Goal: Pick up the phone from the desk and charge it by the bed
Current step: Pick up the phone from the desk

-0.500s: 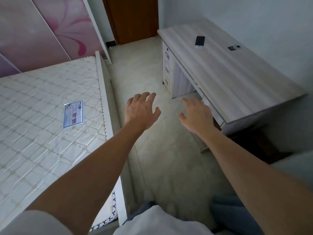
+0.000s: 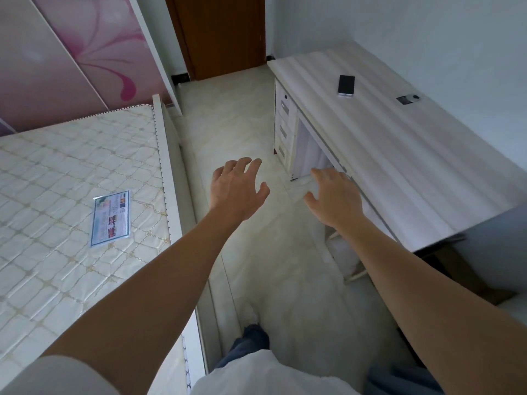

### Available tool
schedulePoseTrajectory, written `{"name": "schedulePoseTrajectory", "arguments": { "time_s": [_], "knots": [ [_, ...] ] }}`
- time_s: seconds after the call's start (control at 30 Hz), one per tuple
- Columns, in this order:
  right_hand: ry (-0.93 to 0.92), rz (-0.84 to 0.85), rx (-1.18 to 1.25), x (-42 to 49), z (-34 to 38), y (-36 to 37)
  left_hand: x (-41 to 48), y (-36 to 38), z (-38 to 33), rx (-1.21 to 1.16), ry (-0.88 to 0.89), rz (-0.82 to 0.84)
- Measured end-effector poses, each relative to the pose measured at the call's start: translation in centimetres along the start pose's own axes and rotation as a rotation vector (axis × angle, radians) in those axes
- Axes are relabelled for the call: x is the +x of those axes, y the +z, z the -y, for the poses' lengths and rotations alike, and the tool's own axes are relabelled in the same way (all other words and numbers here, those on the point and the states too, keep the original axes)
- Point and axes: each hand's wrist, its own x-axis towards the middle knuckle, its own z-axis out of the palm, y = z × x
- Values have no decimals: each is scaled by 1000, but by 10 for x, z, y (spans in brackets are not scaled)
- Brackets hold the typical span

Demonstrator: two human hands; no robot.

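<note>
A black phone [image 2: 346, 85] lies flat, screen up, on the pale wooden desk [image 2: 399, 155] at the right, toward its far end. My left hand [image 2: 238, 188] hovers over the floor between bed and desk, fingers spread, holding nothing. My right hand [image 2: 335, 198] is stretched out beside the desk's front edge, also empty with fingers apart, well short of the phone. The bed [image 2: 71, 195] with a bare quilted mattress fills the left side. No charger or cable shows in this view.
A small dark cable port [image 2: 407, 98] sits in the desktop past the phone. Drawers [image 2: 282, 129] stand under the desk's far end. A brown door [image 2: 222, 32] closes the aisle ahead; a pink-flowered wardrobe [image 2: 85, 47] stands beyond the bed. A label [image 2: 110, 218] lies on the mattress.
I have stepped forward along the aisle; the desk and phone appear closer and lower in view. Both hands stay empty and spread, held out in front.
</note>
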Motion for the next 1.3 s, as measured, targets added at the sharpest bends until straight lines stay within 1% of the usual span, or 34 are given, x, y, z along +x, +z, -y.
{"name": "schedulePoseTrajectory", "arguments": {
  "time_s": [0.3,0.57,0.9,1.1,1.3],
  "knots": [
    [53,34,-2,149,44,19,139,18,90,-9,17,-17],
    [83,62,-16,232,59,33,220,40,125,-50,57,-15],
    [82,48,-14,361,34,46,344,68,139,-62,57,-4],
    [88,27,27,467,-5,45,452,91,130,-36,83,35],
    [126,24,58,550,-49,40,538,109,112,-40,119,25]
  ]
}}
